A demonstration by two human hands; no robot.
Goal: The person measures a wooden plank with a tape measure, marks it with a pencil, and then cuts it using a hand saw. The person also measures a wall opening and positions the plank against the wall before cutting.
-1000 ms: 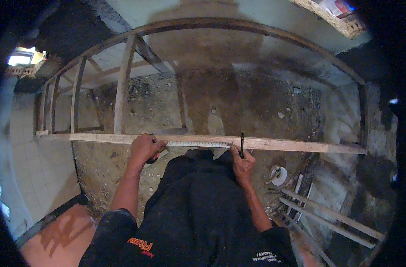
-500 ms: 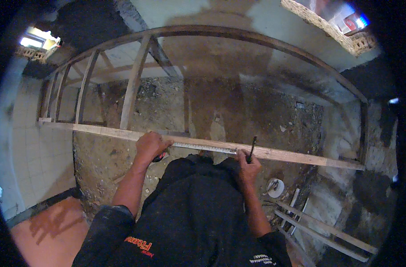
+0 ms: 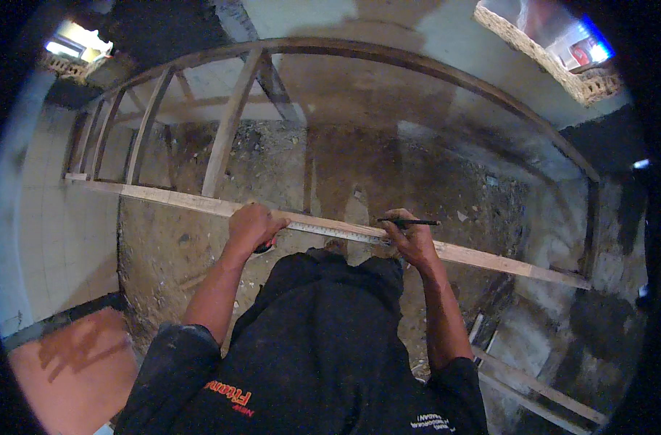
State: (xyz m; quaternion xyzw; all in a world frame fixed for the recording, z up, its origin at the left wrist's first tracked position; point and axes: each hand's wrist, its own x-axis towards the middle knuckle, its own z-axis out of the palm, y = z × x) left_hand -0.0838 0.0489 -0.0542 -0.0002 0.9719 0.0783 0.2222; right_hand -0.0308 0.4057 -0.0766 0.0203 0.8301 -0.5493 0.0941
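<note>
A long wooden beam [image 3: 172,199], the near side of a timber frame, crosses in front of me. My left hand [image 3: 252,226] is closed on a tape measure [image 3: 265,246] at the beam; its red and black case shows only in part below my fingers. The tape's pale blade [image 3: 334,232] runs along the beam's near edge toward my right hand [image 3: 416,238]. That hand grips a thin black pencil or marker [image 3: 417,222], which lies nearly level above the beam. Its fingers are at the blade's far end, partly hiding it.
The frame's far rail [image 3: 359,48] curves beyond, with several cross pieces such as one post [image 3: 233,123] on the left. Below lies a rough dirt floor [image 3: 178,250]. Loose timber strips [image 3: 541,391] lie at lower right, an orange-pink surface [image 3: 77,362] at lower left.
My right hand has turned and shifted slightly right and up, so the pencil or marker went from upright to nearly level. The view has shifted a little; my left hand keeps its hold.
</note>
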